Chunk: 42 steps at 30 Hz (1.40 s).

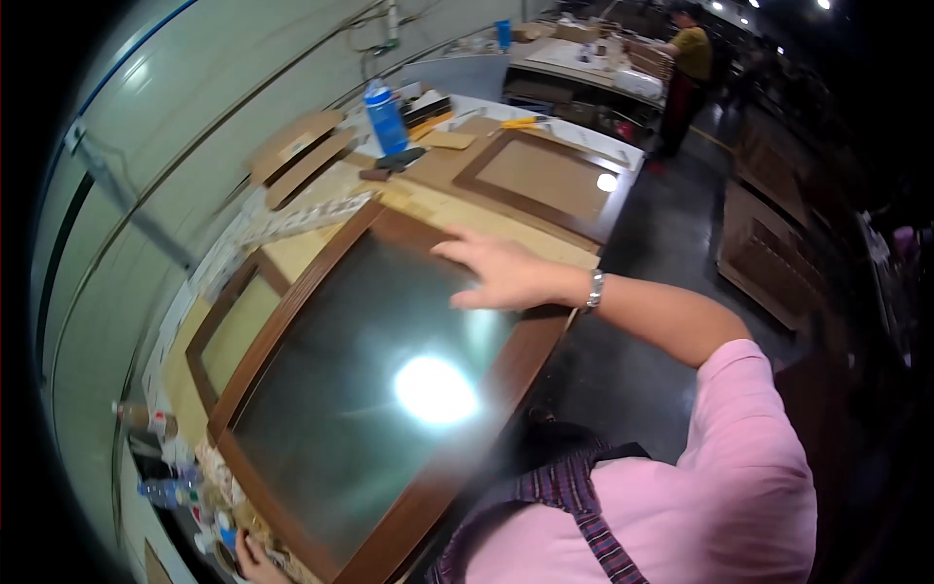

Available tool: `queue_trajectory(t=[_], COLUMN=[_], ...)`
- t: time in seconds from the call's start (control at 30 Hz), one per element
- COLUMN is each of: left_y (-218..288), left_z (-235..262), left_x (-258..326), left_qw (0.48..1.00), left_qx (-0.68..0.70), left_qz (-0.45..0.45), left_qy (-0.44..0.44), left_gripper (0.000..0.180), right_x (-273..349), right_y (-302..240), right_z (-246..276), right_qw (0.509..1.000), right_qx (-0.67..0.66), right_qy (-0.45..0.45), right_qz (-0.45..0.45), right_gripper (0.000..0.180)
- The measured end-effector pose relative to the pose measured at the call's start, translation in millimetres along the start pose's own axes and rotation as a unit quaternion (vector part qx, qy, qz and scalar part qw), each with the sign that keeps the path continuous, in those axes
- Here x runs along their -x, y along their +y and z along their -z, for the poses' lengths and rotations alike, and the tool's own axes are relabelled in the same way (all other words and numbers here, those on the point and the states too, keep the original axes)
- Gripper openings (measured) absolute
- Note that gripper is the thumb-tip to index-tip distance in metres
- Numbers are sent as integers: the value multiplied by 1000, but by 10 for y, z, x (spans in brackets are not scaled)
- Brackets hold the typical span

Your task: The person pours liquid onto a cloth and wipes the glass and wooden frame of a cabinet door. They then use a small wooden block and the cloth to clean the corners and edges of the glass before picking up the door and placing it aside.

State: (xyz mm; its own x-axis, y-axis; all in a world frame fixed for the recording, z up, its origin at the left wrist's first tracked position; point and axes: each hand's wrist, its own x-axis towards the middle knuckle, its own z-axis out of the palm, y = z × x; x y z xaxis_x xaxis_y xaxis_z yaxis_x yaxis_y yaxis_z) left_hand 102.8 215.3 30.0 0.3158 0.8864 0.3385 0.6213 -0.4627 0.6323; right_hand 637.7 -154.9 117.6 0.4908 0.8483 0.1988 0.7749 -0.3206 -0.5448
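Note:
A large brown wooden frame (292, 316) with a glossy glass panel (360, 380) lies tilted before me, reflecting a bright light. My right hand (501, 268) reaches across its far right corner. Its fingers are apart at the far rail, and the thumb is over the glass. At the lower left, beside the near end of the frame, my left hand (258, 563) shows only in part. Its visible fingers are stretched out next to a cluster of small bottles and containers (209, 521); the rest of that hand is cut off by the picture's edge.
A smaller wooden frame (209, 346) lies left of the large one. Another framed panel (535, 175) rests farther back, near a blue bottle (386, 122), a yellow-handled tool (523, 123) and cardboard pieces (302, 151). A person (689, 68) stands at a far table. Stacked brown panels (773, 258) stand right.

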Motion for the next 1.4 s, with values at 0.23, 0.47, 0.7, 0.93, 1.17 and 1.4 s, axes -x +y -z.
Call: queue_trajectory(t=[0.23, 0.47, 0.7, 0.93, 1.17, 1.4], left_y=[2341, 3868, 4471, 4560, 4580, 4666], left_z=[222, -745, -1659, -1881, -1908, -1901], left_x=[561, 1133, 1342, 1386, 1286, 1282], left_qw=[996, 982, 985, 976, 975, 977], left_qx=[83, 41, 8, -152, -160, -166], left_qz=[-26, -109, -31, -120, -117, -79], left_qy=[12, -147, -172, -99, -105, -108], left_gripper=[27, 24, 27, 24, 23, 22], right_x=[-269, -1272, -2347, -3066, -3616, -3809], right_y=[1114, 2909, 3538, 3554, 3864, 4152], right_z=[5, -257, -901, -1378, -1687, -1609], right_qw=[945, 988, 998, 1000, 992, 983], right_qx=[-318, -112, -44, -22, 51, -56], right_qy=[52, 4, -18, 9, 21, -88], right_qz=[-45, -110, -37, -7, 115, 151], right_gripper=[31, 18, 13, 13, 25, 35])
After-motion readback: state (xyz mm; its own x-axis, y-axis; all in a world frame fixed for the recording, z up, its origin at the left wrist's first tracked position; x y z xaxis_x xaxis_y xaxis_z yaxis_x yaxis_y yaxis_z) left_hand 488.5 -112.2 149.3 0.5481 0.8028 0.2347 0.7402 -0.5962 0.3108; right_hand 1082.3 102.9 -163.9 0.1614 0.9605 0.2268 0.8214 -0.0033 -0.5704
